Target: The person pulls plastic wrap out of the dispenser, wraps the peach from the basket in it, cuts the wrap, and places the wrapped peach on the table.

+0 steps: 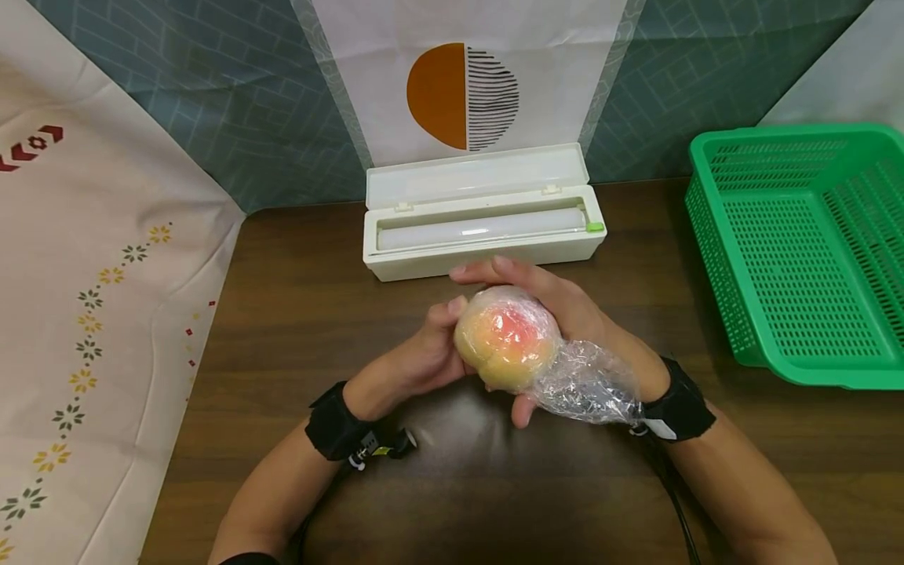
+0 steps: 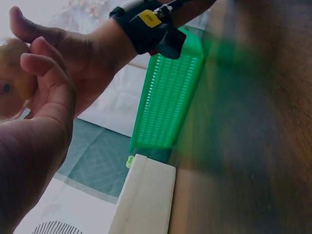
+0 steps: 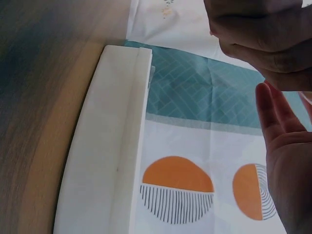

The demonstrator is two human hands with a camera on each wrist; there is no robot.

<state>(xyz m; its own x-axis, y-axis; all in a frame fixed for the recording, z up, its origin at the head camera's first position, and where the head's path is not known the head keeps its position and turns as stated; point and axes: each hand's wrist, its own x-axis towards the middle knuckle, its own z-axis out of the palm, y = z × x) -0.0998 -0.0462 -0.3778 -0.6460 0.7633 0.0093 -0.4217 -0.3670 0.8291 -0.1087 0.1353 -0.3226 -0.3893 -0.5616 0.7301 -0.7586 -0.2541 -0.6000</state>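
Observation:
A yellow and pink peach is wrapped in clear plastic film, held up over the table between both hands. My left hand grips its left side, thumb up against it. My right hand cups the far and right side with extended fingers, the thumb showing below. A crumpled tail of plastic film trails from the peach over the right palm toward the wrist. In the left wrist view the peach shows only partly at the left edge; the right wrist view has the hands hiding it.
Behind the hands stands a white cling film dispenser, its lid raised, with a film roll inside and a green slider at the right end. A green plastic basket sits on the right of the wooden table. Printed cloths hang behind and left.

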